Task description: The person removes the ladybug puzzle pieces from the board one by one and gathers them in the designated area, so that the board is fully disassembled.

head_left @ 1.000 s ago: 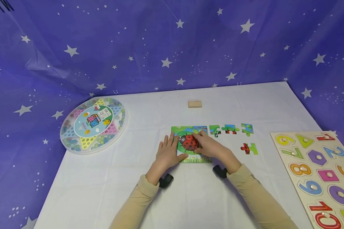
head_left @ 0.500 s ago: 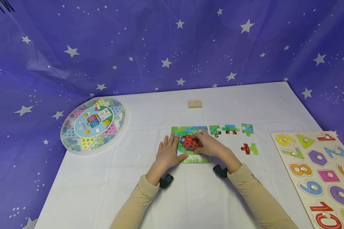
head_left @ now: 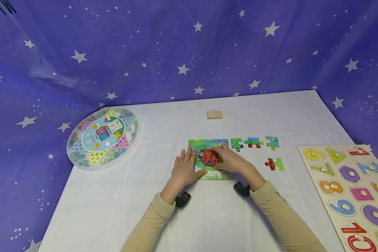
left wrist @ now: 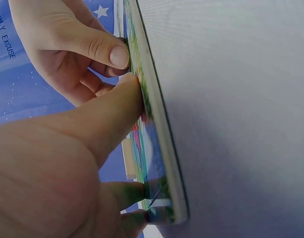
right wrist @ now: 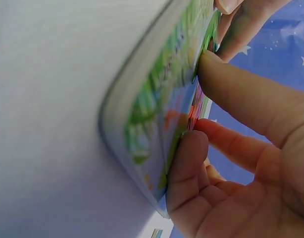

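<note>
A ladybug jigsaw puzzle in a thin board [head_left: 218, 176] lies flat on the table in the head view. My left hand [head_left: 183, 170] rests on its left side with fingers extended, the thumb reaching along the lower part. My right hand [head_left: 232, 160] grips at the right side of the ladybug picture [head_left: 207, 157], fingers bent and thumb opposite. In the right wrist view, the right thumb [right wrist: 219, 74] and curled fingers press at the board's surface and corner; what lies under the fingertips is hidden. Right of the board sit loose jigsaw pieces [head_left: 253, 142], including a red-and-green one [head_left: 274, 164].
A small wooden block [head_left: 214, 115] lies behind the puzzle. To the left is a round marble game box [head_left: 103, 138]. A wooden number-and-shape board [head_left: 326, 176] occupies the right side. Starry purple cloth [head_left: 163, 49] hangs behind the white-covered table [head_left: 163, 224].
</note>
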`<state>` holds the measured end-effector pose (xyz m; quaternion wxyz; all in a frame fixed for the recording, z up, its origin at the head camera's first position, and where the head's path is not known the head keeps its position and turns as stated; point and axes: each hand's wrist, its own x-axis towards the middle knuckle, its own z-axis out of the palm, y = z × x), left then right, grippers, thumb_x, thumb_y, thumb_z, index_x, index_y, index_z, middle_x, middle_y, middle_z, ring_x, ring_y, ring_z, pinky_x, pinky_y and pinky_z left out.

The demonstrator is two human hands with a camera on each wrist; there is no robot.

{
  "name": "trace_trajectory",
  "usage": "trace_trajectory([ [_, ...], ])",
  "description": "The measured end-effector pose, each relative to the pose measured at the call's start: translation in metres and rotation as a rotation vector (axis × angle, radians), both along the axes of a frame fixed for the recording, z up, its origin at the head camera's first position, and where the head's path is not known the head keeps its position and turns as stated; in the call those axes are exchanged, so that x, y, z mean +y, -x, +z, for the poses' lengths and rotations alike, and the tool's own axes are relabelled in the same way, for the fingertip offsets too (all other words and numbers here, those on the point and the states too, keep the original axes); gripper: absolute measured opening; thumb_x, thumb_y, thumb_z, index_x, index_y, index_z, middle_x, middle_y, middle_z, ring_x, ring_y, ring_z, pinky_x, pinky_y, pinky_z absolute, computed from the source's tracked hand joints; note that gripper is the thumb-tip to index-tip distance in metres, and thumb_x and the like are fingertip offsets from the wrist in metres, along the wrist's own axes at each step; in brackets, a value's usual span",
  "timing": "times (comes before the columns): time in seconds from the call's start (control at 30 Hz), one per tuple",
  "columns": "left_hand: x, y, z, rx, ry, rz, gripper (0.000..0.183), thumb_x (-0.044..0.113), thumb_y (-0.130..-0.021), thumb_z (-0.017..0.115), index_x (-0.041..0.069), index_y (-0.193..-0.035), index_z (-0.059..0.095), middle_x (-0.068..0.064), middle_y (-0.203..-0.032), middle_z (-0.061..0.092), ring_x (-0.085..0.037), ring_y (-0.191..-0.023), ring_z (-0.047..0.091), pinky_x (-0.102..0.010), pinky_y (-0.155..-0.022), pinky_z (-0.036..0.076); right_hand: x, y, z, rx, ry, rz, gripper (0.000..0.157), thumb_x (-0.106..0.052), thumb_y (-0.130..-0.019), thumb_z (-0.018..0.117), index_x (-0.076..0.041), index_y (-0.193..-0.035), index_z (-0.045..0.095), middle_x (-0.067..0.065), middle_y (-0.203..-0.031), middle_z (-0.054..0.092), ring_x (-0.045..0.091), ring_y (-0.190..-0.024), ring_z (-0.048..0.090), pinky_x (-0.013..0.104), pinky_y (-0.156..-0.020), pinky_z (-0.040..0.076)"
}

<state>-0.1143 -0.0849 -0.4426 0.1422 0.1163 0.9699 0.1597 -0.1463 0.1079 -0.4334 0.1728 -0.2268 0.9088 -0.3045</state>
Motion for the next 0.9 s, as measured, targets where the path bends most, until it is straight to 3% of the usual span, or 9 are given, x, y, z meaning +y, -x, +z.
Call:
trace_trajectory([
  [0.27,-0.0001,0.0006,-0.0002,0.007,0.002,-0.002,0.087,0.057,-0.082,0.055,0.009,-0.145,0.020,-0.011,-0.150,0.007,-0.032,-0.135,0.004,-0.049,-0.106,0.011,-0.0018,0.0004,0.0003,-0.006,0.010,-0.032,0.053,-0.011,-0.074,0.075,0.001,-0.120,0.052,0.017,-0.109,0.046,0.026,-0.093,0.051,0.042,-0.079,0.043],
  [0.67,0.0003,0.0004,0.0008,-0.005,0.007,0.000,0.088,0.057,-0.082,0.055,0.009,-0.145,0.018,-0.010,-0.150,0.006,-0.031,-0.136,0.003,-0.048,-0.106,0.010,-0.0003,0.0028,-0.0030,-0.027,0.076,-0.053,0.052,-0.008,-0.072,0.076,-0.001,-0.116,0.050,0.016,-0.108,0.047,0.025,-0.093,0.046,0.040,-0.076,0.043],
  [0.9,0.0006,0.0004,0.0007,-0.009,0.014,0.003,0.088,0.057,-0.082,0.055,0.010,-0.146,0.018,-0.009,-0.150,0.005,-0.031,-0.136,0.003,-0.048,-0.106,0.010,-0.0001,0.0016,-0.0033,-0.010,0.153,-0.040,0.049,-0.001,-0.075,0.072,-0.003,-0.115,0.045,0.012,-0.103,0.055,0.022,-0.084,0.053,0.037,-0.070,0.044],
])
